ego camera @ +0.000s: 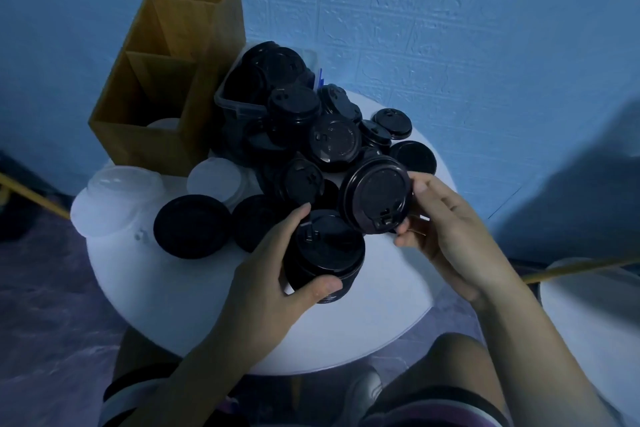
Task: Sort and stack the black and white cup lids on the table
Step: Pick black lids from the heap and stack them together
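My left hand (273, 267) grips a short stack of black lids (329, 253) just above the round white table (221, 308). My right hand (446, 232) holds a single black lid (375, 192), tilted, right beside and slightly above that stack. A loose pile of black lids (332, 139) spreads over the table's far half. Two black lids (192, 225) lie face down at the left of the stack. White and clear lids (117, 198) sit at the table's left edge, with another white lid (214, 177) nearer the middle.
A clear plastic tub (239, 104) full of black lids stands at the back. A wooden divided box (156, 87) stands at the back left with a white lid inside. A blue wall is close behind. My knees are below the table's near edge.
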Action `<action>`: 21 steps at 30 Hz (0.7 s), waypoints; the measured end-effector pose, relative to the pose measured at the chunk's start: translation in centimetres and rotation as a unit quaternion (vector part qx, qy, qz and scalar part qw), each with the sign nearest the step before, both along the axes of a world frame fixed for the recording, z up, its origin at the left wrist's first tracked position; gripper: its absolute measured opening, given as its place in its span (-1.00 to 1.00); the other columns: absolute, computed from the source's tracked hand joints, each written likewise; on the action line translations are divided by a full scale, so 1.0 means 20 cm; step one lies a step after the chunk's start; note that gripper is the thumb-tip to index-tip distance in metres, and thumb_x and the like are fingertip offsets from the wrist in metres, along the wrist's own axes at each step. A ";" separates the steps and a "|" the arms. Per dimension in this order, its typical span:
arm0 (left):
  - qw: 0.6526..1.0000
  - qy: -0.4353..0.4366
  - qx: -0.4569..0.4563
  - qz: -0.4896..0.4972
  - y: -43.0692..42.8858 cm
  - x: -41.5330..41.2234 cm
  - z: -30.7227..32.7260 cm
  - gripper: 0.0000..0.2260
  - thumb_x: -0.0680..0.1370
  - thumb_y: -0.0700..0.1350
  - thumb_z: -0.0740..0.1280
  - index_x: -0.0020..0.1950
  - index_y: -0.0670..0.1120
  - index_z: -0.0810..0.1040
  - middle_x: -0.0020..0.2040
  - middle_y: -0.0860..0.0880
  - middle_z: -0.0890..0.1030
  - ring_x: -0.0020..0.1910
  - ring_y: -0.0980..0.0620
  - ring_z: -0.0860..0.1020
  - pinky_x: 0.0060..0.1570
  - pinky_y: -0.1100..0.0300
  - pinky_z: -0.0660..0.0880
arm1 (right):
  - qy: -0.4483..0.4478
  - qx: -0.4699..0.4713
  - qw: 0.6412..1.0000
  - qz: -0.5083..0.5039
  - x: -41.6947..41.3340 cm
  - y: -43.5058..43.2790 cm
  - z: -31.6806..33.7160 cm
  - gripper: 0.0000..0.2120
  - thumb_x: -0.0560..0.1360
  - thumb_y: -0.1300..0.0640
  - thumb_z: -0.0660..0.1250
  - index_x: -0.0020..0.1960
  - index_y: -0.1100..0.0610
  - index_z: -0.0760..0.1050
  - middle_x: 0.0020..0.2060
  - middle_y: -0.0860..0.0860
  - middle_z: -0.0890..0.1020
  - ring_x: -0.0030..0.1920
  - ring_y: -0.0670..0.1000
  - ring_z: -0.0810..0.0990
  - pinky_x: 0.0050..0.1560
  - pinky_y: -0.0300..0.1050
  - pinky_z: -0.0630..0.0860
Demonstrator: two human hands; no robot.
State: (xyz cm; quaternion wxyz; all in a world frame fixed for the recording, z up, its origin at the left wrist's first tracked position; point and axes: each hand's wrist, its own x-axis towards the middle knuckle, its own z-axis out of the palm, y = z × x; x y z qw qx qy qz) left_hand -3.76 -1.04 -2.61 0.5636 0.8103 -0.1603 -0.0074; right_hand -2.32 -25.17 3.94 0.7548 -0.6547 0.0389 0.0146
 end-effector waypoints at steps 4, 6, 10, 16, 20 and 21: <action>1.000 0.000 0.003 -0.001 0.00 0.00 0.00 -0.23 0.34 0.23 0.49 0.50 0.45 0.24 0.43 0.28 0.49 0.40 0.21 0.49 0.36 0.00 0.50 | -0.004 -0.041 0.999 0.007 -0.01 0.04 0.02 -0.71 0.51 -0.02 0.34 0.11 0.16 0.57 -0.31 0.01 0.59 -0.36 -0.04 0.51 -0.31 -0.20 0.58; 1.000 0.000 0.001 0.000 0.00 0.00 -0.01 -0.21 0.34 0.24 0.50 0.51 0.43 0.24 0.43 0.27 0.49 0.40 0.20 0.49 0.36 0.00 0.50 | 0.010 -0.049 0.999 0.014 -0.02 0.06 0.02 -0.74 0.49 0.03 0.38 0.13 0.14 0.58 -0.34 0.03 0.58 -0.41 -0.01 0.50 -0.38 -0.18 0.56; 1.000 0.004 -0.002 0.004 0.00 0.00 -0.01 -0.18 0.32 0.24 0.52 0.53 0.37 0.26 0.41 0.25 0.51 0.38 0.17 0.51 0.35 -0.02 0.51 | 0.026 -0.121 0.992 0.017 -0.03 0.09 0.00 -0.73 0.58 0.12 0.39 0.28 -0.03 0.57 -0.31 0.09 0.58 -0.42 0.01 0.49 -0.44 -0.15 0.50; 1.000 0.002 -0.004 -0.008 0.00 0.01 -0.01 -0.19 0.34 0.20 0.52 0.54 0.32 0.27 0.41 0.25 0.51 0.40 0.17 0.50 0.36 -0.01 0.49 | -0.017 -0.218 0.975 0.032 -0.02 0.17 -0.06 -0.82 0.63 0.09 0.35 0.18 -0.10 0.61 -0.30 -0.05 0.50 -0.37 -0.07 0.47 -0.47 -0.16 0.44; 1.000 0.001 -0.005 -0.014 0.00 0.01 -0.01 -0.20 0.36 0.21 0.52 0.55 0.33 0.25 0.42 0.27 0.49 0.41 0.20 0.48 0.37 0.01 0.49 | -0.050 -0.258 0.965 0.023 -0.04 0.20 -0.07 -0.84 0.66 0.00 0.29 0.20 -0.14 0.57 -0.18 -0.25 0.65 -0.27 -0.23 0.57 -0.29 -0.39 0.43; 1.000 0.001 -0.005 -0.015 0.01 0.01 -0.01 -0.19 0.36 0.22 0.51 0.55 0.33 0.25 0.42 0.27 0.49 0.41 0.20 0.48 0.37 0.01 0.49 | -0.052 -0.273 0.961 0.013 -0.04 0.20 -0.07 -0.81 0.65 -0.10 0.29 0.22 -0.15 0.57 -0.14 -0.23 0.66 -0.24 -0.23 0.58 -0.24 -0.40 0.42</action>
